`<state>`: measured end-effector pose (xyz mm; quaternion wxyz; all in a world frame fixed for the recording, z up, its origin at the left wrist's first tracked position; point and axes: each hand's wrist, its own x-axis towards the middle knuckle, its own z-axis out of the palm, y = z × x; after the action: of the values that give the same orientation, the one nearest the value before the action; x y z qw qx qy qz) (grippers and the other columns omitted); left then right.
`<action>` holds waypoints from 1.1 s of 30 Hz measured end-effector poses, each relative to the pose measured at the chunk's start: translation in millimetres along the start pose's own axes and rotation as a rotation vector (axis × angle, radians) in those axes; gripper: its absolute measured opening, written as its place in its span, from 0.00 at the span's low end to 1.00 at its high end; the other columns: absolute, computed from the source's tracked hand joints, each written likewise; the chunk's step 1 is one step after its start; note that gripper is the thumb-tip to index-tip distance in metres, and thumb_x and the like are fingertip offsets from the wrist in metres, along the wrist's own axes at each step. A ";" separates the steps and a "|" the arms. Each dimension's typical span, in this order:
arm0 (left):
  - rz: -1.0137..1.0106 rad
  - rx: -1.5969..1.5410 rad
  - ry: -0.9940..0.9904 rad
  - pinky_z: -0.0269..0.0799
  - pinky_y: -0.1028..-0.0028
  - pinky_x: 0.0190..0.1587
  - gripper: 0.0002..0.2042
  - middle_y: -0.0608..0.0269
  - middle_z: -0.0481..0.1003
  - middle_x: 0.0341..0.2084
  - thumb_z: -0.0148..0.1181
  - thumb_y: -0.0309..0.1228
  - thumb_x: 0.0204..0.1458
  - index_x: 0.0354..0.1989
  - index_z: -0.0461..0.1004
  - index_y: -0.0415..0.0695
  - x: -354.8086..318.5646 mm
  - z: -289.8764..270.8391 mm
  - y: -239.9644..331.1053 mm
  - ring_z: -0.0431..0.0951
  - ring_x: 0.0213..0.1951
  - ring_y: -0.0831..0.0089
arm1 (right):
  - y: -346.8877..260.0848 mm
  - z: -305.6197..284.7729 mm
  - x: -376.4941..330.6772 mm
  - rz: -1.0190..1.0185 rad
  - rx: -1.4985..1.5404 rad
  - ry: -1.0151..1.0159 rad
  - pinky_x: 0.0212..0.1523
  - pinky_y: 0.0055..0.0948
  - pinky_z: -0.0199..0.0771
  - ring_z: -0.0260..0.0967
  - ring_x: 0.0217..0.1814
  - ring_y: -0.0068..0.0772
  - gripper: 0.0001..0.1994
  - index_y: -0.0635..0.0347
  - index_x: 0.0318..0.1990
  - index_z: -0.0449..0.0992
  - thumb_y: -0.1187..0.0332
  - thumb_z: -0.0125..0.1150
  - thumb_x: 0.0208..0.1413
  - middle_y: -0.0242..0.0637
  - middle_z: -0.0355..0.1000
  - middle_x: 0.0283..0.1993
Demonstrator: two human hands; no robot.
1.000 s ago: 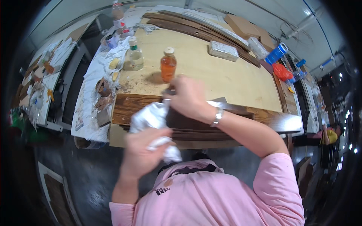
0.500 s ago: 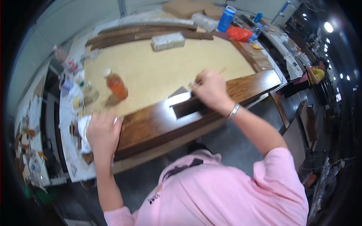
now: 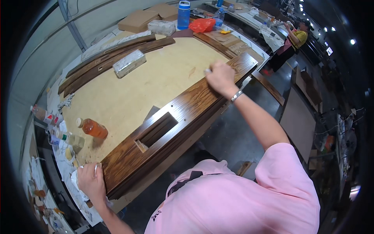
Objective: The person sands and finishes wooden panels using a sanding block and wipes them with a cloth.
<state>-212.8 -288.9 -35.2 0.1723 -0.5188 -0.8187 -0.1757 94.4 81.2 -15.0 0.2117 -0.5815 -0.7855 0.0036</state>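
A long, glossy dark-brown wooden beam [image 3: 191,99] with a rectangular slot lies from the left hand [image 3: 91,180] to past the right hand [image 3: 222,78]. The left hand is closed on a crumpled white cloth [image 3: 74,180] at the beam's end. The right hand is curled above the beam; I cannot tell what is inside. Beyond the left hand is a transparent bottle of orange liquid [image 3: 94,128].

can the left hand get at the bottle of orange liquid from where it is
Probably yes: the left hand is at the left end of the wooden board, and nothing seems to block the way to the bottle beyond it. The white cloth in its grasp might hinder gripping.
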 end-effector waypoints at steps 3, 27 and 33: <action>0.001 0.021 0.016 0.66 0.61 0.37 0.05 0.60 0.75 0.27 0.64 0.29 0.49 0.32 0.78 0.43 -0.5 2.5 -0.3 0.71 0.33 0.57 | -22.2 25.8 -31.3 -0.321 0.231 -0.048 0.41 0.46 0.75 0.76 0.39 0.51 0.13 0.59 0.27 0.79 0.58 0.61 0.50 0.46 0.76 0.37; -0.132 0.085 -0.102 0.60 0.59 0.32 0.09 0.52 0.66 0.21 0.56 0.27 0.52 0.21 0.68 0.38 42.2 46.9 65.8 0.66 0.29 0.54 | 248.0 2.8 157.6 0.080 0.075 0.004 0.42 0.45 0.73 0.74 0.42 0.50 0.12 0.64 0.32 0.82 0.63 0.60 0.49 0.48 0.75 0.39; -0.082 0.114 -0.150 0.60 0.61 0.32 0.11 0.51 0.65 0.22 0.56 0.28 0.56 0.24 0.69 0.37 39.1 49.0 57.8 0.66 0.28 0.56 | 263.4 19.1 161.2 -0.095 0.148 0.002 0.43 0.41 0.72 0.74 0.42 0.48 0.14 0.64 0.35 0.82 0.61 0.64 0.49 0.45 0.75 0.38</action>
<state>-180.9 -212.1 -53.8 0.1324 -0.4860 -0.8585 -0.0965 290.3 318.6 -45.8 0.2549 -0.5264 -0.8095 0.0509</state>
